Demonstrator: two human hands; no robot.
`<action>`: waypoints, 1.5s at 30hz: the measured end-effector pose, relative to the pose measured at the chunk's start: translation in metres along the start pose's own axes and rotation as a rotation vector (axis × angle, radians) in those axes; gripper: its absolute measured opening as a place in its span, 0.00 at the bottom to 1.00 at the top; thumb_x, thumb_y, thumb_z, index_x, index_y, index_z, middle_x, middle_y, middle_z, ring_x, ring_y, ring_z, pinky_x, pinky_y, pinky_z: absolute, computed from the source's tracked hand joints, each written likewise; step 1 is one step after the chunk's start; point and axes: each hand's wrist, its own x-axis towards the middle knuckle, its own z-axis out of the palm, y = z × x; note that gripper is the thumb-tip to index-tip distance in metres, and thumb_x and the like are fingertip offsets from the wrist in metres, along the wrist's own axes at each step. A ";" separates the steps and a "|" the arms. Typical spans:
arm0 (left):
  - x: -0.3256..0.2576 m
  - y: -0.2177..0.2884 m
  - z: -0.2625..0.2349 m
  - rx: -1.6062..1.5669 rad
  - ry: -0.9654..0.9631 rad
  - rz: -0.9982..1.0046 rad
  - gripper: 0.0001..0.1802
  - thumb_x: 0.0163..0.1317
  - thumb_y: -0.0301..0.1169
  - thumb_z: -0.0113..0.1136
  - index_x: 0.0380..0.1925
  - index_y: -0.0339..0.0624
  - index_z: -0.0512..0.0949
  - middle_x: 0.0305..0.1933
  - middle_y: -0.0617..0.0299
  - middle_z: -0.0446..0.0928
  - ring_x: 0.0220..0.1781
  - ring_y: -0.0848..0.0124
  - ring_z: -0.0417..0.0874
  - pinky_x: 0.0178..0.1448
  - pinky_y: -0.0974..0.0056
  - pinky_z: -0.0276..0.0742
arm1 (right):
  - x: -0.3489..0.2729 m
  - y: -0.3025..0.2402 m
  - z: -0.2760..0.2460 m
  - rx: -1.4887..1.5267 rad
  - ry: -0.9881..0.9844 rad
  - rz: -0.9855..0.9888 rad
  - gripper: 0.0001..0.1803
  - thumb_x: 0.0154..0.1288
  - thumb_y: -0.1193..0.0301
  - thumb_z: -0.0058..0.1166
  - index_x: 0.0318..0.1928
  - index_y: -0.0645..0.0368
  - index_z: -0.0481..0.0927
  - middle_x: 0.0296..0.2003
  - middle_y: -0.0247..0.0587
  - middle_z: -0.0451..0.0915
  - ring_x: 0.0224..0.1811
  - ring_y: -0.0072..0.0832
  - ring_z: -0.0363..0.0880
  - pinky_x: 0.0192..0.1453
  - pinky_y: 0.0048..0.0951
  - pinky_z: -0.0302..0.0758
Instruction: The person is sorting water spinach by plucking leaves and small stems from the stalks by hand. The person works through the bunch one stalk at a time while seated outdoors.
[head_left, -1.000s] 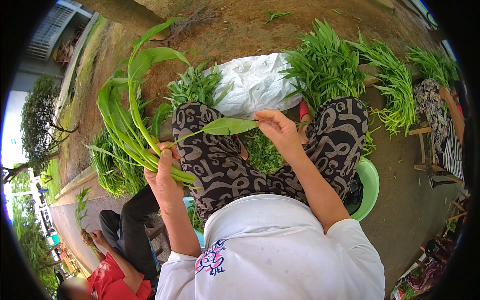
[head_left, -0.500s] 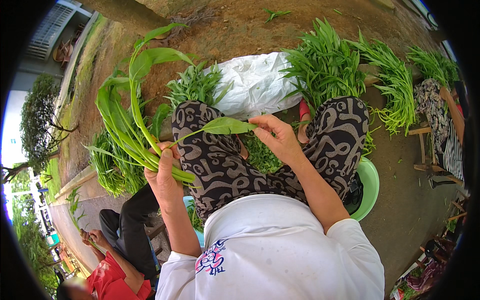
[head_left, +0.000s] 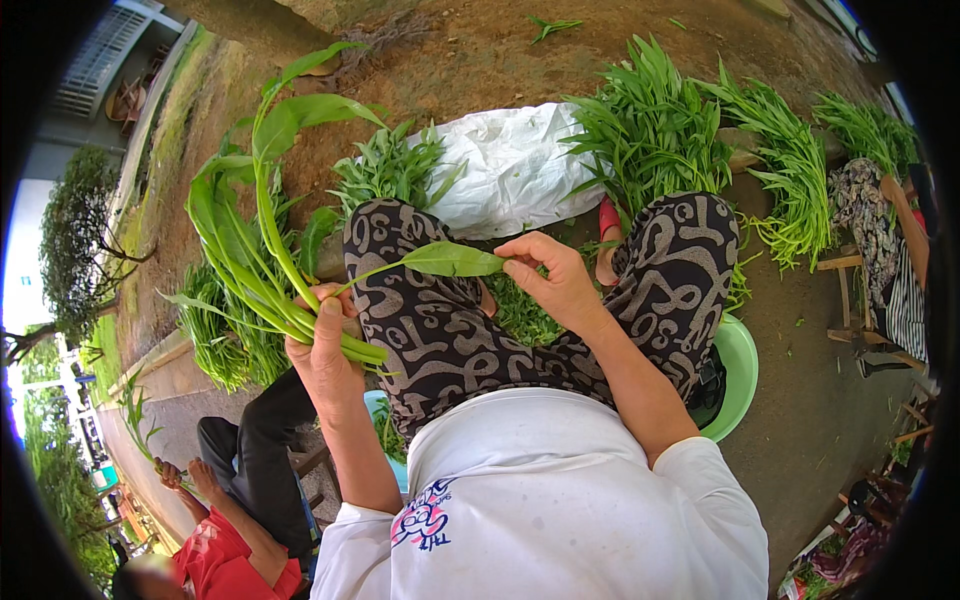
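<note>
Left of centre in the frame, leafy green stems gripped in the left hand and a single long leaf pinched in the right hand

Wrapped round the stems near their bare lower ends, fingers and thumb of the left hand, with those ends pointing toward the lap and leafy tops arching into the upper left of the frame. Close to the middle of the frame, the leaf nearly level, thin stalk running back to the left hand, tip caught narrowly between thumb and fingers of the right. Behind it, dark patterned trousers with loose green leaves between the legs. At top centre, a crumpled white sack on the ground, with a smaller heap of greens by its left end and a tall heap by its right. Toward the right, another heap of long stems, and lower in the frame a pale green basin beside the right leg. At lower left, a co-worker in a red top, hands on a thin leafy sprig
</note>
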 end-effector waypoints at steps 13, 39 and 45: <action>-0.005 0.000 0.003 0.055 0.001 -0.026 0.07 0.58 0.26 0.61 0.36 0.37 0.77 0.35 0.59 0.77 0.33 0.74 0.73 0.42 0.70 0.70 | -0.001 0.008 0.000 -0.006 0.123 -0.033 0.05 0.59 0.81 0.50 0.37 0.64 0.76 0.37 0.35 0.76 0.31 0.18 0.74 0.37 0.18 0.71; -0.011 0.005 0.011 0.090 -0.013 -0.040 0.08 0.57 0.29 0.62 0.37 0.41 0.77 0.32 0.61 0.74 0.34 0.74 0.70 0.39 0.70 0.70 | 0.001 0.020 -0.003 0.400 0.233 0.215 0.05 0.65 0.74 0.51 0.40 0.62 0.76 0.32 0.28 0.76 0.33 0.13 0.71 0.38 0.15 0.68; -0.010 0.006 0.008 0.052 -0.021 -0.034 0.07 0.57 0.25 0.61 0.36 0.37 0.77 0.35 0.58 0.77 0.35 0.73 0.75 0.43 0.68 0.71 | 0.002 0.016 -0.005 0.214 0.193 0.198 0.09 0.67 0.73 0.48 0.44 0.64 0.77 0.32 0.28 0.76 0.33 0.13 0.69 0.39 0.15 0.67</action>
